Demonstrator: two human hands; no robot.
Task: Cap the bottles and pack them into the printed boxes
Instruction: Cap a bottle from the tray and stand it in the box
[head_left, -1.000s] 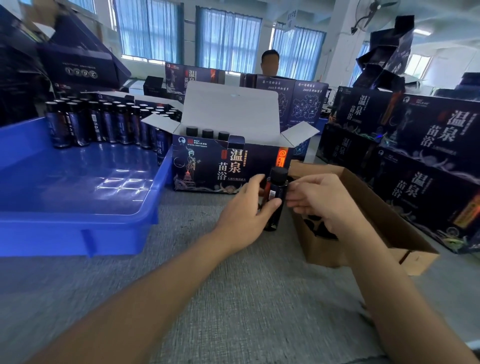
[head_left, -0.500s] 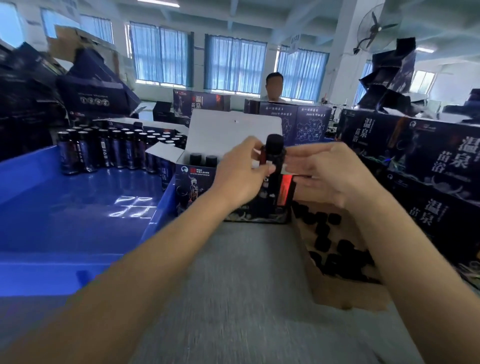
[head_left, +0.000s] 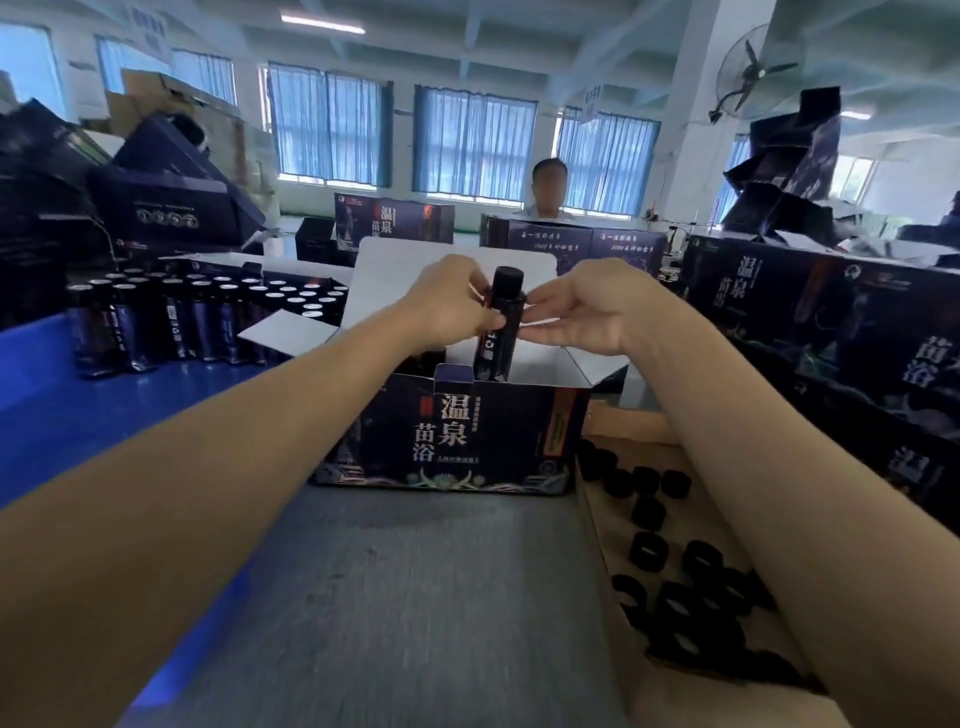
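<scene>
Capped bottle (head_left: 497, 332) upright, lower end inside the open printed box (head_left: 457, 431), held between both hands. Left hand (head_left: 452, 306) pinches the neck from the left; right hand (head_left: 582, 306) touches the shoulder with extended fingertips, fingers loosely together. Bottle: dark glossy cylinder, matte black round cap. Box: dark printed card, white inner flaps. Loose black ring-shaped caps (head_left: 675, 582) lie in a brown cardboard tray (head_left: 623, 421) beside the box. Blue plastic tray (head_left: 78, 415) holds rows of bottles (head_left: 197, 322).
</scene>
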